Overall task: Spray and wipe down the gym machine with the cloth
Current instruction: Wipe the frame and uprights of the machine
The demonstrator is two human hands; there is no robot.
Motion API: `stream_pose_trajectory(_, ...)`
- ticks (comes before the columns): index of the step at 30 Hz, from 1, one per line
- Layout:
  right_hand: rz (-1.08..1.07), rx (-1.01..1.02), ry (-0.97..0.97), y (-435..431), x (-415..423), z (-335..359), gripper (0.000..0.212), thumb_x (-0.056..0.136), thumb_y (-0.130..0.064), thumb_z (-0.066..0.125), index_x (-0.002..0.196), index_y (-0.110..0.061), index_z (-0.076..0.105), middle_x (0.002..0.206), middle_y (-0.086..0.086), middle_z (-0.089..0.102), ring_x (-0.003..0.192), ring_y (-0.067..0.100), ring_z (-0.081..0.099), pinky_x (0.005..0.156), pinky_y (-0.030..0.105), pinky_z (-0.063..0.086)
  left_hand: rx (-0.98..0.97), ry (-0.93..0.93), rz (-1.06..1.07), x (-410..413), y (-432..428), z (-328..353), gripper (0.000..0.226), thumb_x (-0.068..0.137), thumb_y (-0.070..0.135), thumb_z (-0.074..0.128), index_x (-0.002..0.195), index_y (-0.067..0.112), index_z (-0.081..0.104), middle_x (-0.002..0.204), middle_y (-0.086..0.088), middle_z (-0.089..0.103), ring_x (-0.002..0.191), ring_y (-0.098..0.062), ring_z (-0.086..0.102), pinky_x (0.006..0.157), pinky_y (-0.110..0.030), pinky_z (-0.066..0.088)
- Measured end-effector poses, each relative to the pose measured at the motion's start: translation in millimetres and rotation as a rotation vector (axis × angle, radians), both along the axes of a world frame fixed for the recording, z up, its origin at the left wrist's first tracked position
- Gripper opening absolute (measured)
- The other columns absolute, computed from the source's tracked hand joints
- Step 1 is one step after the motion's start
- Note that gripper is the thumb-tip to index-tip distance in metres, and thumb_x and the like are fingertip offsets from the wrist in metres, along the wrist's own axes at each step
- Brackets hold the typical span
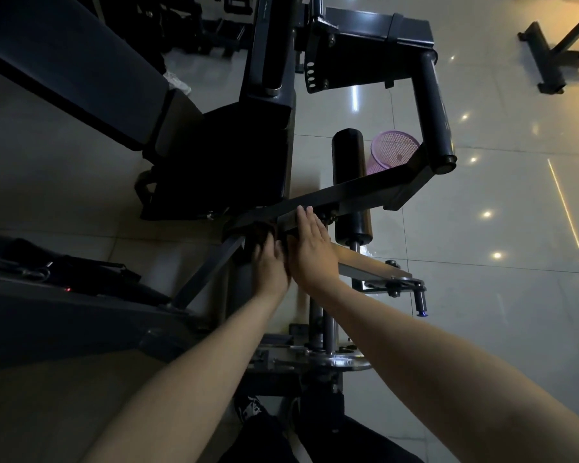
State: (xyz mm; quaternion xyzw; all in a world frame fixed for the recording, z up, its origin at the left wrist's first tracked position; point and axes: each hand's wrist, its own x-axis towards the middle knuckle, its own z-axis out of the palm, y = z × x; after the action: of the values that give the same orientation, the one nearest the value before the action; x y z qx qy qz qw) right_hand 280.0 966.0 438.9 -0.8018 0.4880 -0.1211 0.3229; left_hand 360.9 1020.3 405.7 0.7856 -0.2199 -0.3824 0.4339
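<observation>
My right forearm (448,365) leads to the right grip (311,252), flat and straight-fingered on the gym machine bar (348,192). Beside it, my left grip (269,265) clutches the dark cloth (262,230) on that bar.

Purple mesh basket (393,152), glossy tiled floor (498,195)

Bare L hand (271,265), R hand (311,248) & forearms (448,359) run to frame edge, w/ black trousers (348,442) at btm and a black shoe (251,411) w/ white print.
</observation>
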Motion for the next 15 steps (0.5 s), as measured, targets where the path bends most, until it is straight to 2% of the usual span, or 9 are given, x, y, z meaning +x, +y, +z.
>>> stream_pose_trajectory(3,-0.030,0.026,-0.110,1,-5,1,0.064,0.099,-0.032,0.034,0.157,-0.006,0.025,0.161,0.014,0.030,0.151,0.022,0.022,0.124,0.034,0.016,-0.092,-0.064,-0.109,-6,6,8,0.062,0.096,0.058,0.030,0.151,0.033,0.042,0.155,-0.004,0.039,0.144,-0.021,0.036,0.118,-0.047,0.033)
stream_pose_trajectory(6,-0.008,0.019,-0.118,-2,-9,-6,0.058,0.103,-0.030,0.034,0.156,-0.008,0.028,0.162,0.011,0.031,0.152,0.018,0.021,0.125,0.031,0.015,-0.076,-0.227,-0.293,9,7,-7,0.051,0.106,0.040,0.035,0.154,0.025,0.038,0.156,-0.009,0.038,0.145,-0.025,0.036,0.120,-0.044,0.031)
stream_pose_trajectory(10,-0.008,0.019,-0.121,-1,-8,-12,0.061,0.104,-0.041,0.028,0.157,-0.012,0.025,0.164,0.008,0.026,0.153,0.015,0.015,0.126,0.032,0.012,0.034,-0.114,-0.160,19,8,-18,0.047,0.110,0.037,0.031,0.155,0.027,0.036,0.161,-0.009,0.028,0.144,-0.027,0.034,0.117,-0.045,0.034)
stream_pose_trajectory(13,0.007,0.018,-0.088,-2,-8,-15,0.058,0.107,-0.039,0.029,0.159,-0.013,0.020,0.166,0.006,0.019,0.154,0.013,0.010,0.126,0.031,0.009,0.130,-0.056,-0.106,24,4,-16,0.048,0.109,0.039,0.032,0.155,0.027,0.037,0.164,-0.009,0.023,0.148,-0.031,0.029,0.119,-0.052,0.031)
stream_pose_trajectory(15,0.001,0.030,-0.093,-2,-9,-13,0.059,0.107,-0.038,0.034,0.159,-0.015,0.019,0.167,0.005,0.018,0.154,0.013,0.009,0.126,0.030,0.008,0.123,-0.052,-0.093,19,2,-6,0.047,0.109,0.037,0.034,0.154,0.028,0.040,0.163,-0.008,0.025,0.147,-0.030,0.031,0.119,-0.051,0.032)
